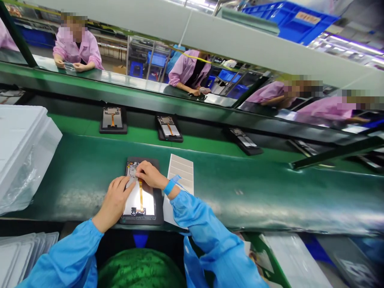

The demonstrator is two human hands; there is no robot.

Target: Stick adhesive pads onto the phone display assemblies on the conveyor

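We have both hands on an opened flat device, which sits in a dark tray near the front edge of the green counter. Our left hand lies along its left side, fingers extended and slightly spread, seemingly steadying it. Our right hand bends over the upper part, by the top end of the orange ribbon cable; its fingers are curled in close, but we cannot tell whether the tips meet or pinch anything. We judge the step in hand to be fine fitting or pressing work at that spot. The next move seems to call for light, exact fingertip pressure there, the left hand bracing, and care not to crease the cable or nudge the label sheet just beside the tray's right edge.
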